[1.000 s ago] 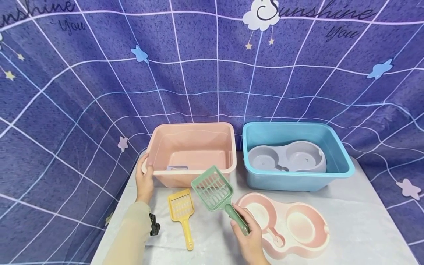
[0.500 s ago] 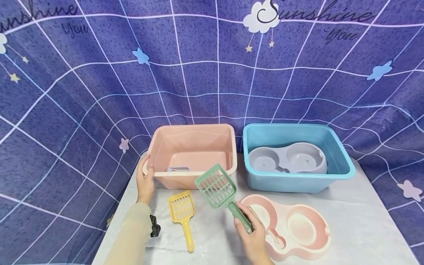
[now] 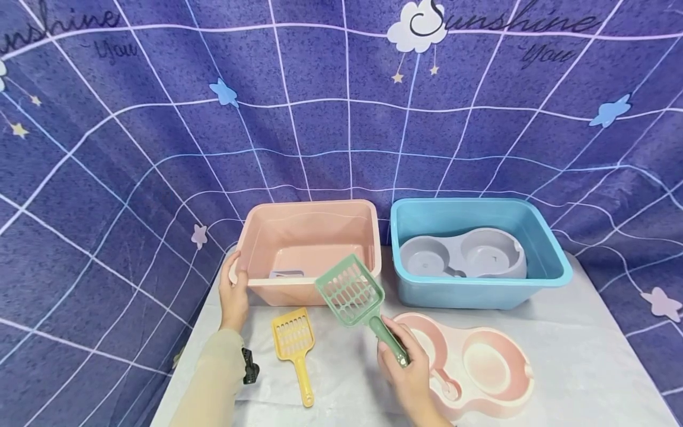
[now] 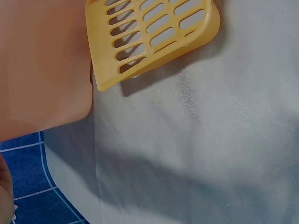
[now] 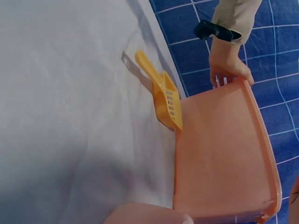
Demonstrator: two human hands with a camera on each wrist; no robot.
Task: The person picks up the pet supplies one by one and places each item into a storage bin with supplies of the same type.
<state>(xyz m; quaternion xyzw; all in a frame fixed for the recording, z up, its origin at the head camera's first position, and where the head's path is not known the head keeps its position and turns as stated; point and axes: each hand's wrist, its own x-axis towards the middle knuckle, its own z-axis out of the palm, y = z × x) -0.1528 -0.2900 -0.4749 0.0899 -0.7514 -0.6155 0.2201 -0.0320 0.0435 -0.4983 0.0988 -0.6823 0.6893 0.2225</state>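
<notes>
Right hand [image 3: 413,376] gripping the green scoop [image 3: 367,315] by its handle, the slotted head lying forward and leftward of the fingers and, in the head view, overlapping the pink bin [image 3: 290,293], whose near left corner the left hand [image 3: 233,299] grips.

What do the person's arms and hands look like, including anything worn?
The left hand is bare, below a long pale beige sleeve; a black strap with a small blocky black device circles that wrist. The right hand is also bare; no sleeve shows there.
</notes>
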